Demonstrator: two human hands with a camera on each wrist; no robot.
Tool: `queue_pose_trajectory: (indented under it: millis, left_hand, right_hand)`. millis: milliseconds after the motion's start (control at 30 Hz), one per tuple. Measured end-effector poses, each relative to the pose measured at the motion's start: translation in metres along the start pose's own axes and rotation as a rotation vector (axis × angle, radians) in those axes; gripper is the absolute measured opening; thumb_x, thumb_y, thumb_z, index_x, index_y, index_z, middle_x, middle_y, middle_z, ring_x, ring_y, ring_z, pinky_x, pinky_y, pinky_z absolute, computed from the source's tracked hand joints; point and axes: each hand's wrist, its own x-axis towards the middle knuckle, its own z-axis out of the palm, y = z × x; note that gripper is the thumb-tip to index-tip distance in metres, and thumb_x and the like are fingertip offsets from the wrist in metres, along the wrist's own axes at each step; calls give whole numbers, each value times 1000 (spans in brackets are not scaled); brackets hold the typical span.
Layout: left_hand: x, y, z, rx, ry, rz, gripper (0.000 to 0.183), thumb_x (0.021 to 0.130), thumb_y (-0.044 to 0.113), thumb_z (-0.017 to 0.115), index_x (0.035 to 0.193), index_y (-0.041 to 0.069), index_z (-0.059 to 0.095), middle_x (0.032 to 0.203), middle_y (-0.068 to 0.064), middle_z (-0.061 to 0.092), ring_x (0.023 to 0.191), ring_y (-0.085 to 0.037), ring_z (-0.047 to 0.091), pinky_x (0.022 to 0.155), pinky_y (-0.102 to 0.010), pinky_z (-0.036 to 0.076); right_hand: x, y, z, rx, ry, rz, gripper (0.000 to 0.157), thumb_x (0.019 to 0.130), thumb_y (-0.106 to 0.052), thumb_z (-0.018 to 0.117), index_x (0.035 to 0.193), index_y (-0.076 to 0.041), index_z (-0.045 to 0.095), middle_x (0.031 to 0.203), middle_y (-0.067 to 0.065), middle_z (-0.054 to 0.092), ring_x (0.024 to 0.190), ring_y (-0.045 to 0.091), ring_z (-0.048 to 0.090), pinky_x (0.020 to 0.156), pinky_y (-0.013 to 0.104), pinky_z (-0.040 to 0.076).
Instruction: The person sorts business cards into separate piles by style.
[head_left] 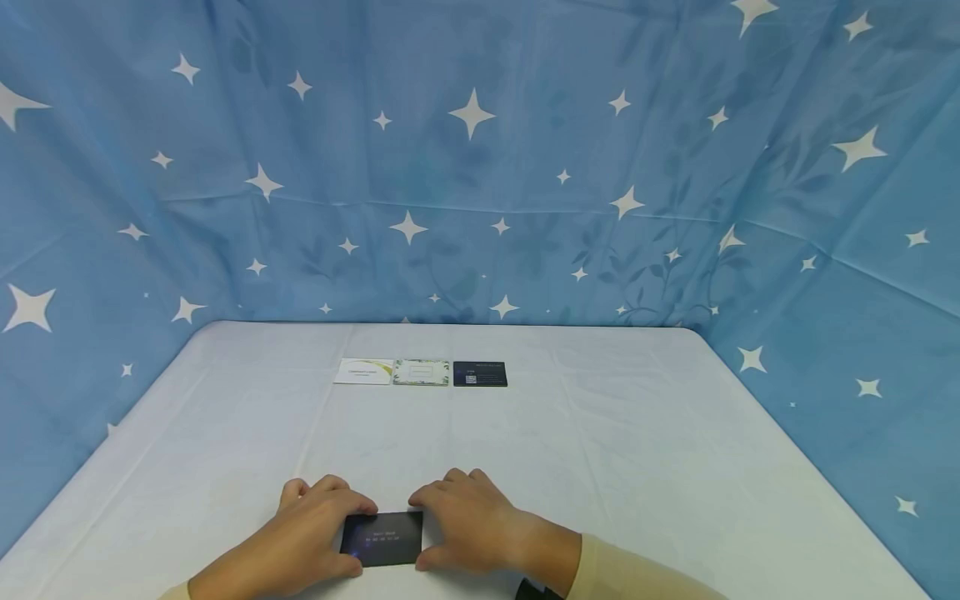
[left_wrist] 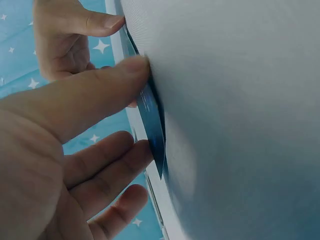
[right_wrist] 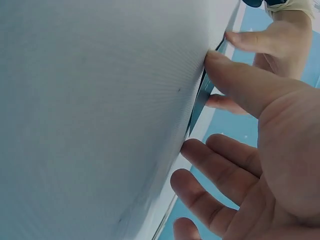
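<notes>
A black card (head_left: 382,539) with small light lettering lies flat at the near side of the white table, between both hands. My left hand (head_left: 311,529) pinches its left end, thumb at the near edge and fingers at the far edge. At the right end my right hand (head_left: 472,525) holds it likewise, thumb by the near corner and index finger by the far one. The left wrist view shows the card (left_wrist: 152,125) edge-on, close over the cloth, under the left thumb. From the right wrist, part of the card (right_wrist: 201,97) shows beyond the right thumb.
Three cards stand in a row farther back: a white one with a yellow-green curve (head_left: 363,372), a leaf-bordered one (head_left: 421,372) and a dark one with a square code (head_left: 480,374). A black object (head_left: 534,590) shows below the right wrist. A blue star-patterned curtain (head_left: 480,167) hangs behind.
</notes>
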Motion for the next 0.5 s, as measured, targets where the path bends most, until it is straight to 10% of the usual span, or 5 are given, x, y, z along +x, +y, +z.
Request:
queue_pose_trajectory:
  millis: [500]
  left_hand:
    - [22,9,-10,4,152,-27,52,72,29,90,118,18,68,106,16,62,106,-13,46,84,-49,22]
  right_hand:
    - [-2,17,-11,19,168,62,51,84,-46,77,126,-20,66,118,-10,67,103,10,55,87,36,42]
